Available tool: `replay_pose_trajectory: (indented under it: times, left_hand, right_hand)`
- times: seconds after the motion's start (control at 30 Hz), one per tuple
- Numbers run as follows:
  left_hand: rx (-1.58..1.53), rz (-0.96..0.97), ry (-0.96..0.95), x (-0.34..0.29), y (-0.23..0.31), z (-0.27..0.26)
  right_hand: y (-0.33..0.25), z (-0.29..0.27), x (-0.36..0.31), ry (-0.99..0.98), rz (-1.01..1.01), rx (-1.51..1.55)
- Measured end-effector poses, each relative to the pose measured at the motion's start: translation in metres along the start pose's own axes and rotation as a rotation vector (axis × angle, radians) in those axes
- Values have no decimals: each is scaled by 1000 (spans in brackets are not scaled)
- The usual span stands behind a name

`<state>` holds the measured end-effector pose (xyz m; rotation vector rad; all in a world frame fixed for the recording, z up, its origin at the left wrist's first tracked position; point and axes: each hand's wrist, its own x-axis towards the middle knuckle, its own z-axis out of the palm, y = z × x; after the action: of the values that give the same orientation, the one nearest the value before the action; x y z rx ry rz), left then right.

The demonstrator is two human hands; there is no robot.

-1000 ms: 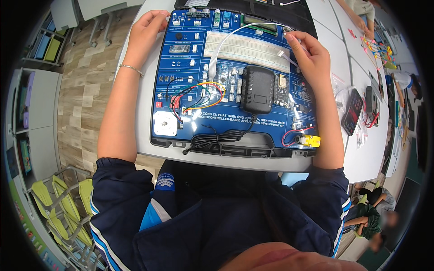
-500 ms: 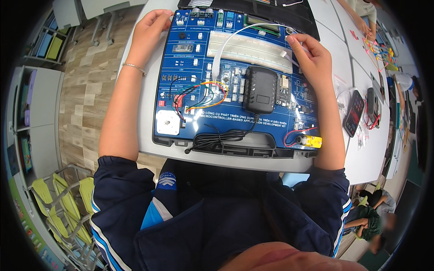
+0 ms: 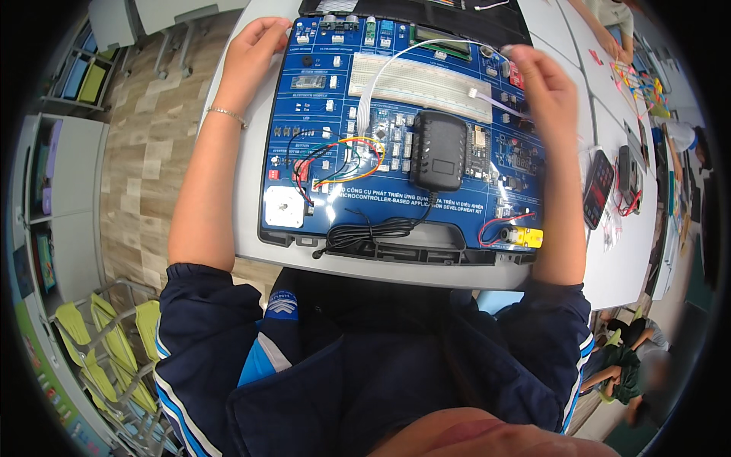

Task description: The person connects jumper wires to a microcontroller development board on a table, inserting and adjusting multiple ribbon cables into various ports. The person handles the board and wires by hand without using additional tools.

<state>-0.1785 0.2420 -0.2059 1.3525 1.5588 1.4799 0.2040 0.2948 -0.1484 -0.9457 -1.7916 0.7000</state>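
Here's the left hand, fingertips gathered at the blue board's top left corner, and the right hand, its grip pinched together by the arching white cable, clamped or not I can't tell, the board on the bench.

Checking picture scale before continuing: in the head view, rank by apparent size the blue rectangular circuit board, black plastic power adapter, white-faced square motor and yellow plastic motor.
1. Blue rectangular circuit board
2. Black plastic power adapter
3. White-faced square motor
4. Yellow plastic motor
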Motion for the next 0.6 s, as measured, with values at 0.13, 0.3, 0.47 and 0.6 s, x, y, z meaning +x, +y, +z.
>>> replay_pose_trajectory:
  times: [0.13, 0.3, 0.47, 0.6]
  left_hand:
    - [-52, -19, -50, 5, -10, -11]
    - [-54, -38, -24, 4, -7, -11]
    - [-66, -44, -34, 8, -8, -7]
    - [-82, -43, -61, 9, -8, -7]
  right_hand:
    - [-28, -63, 20, 157, 137, 293]
    - [-32, -140, 24, 145, 207, -171]
    - [30, -160, 21, -281, 522, -686]
    - [67, -161, 17, -369, 635, -702]
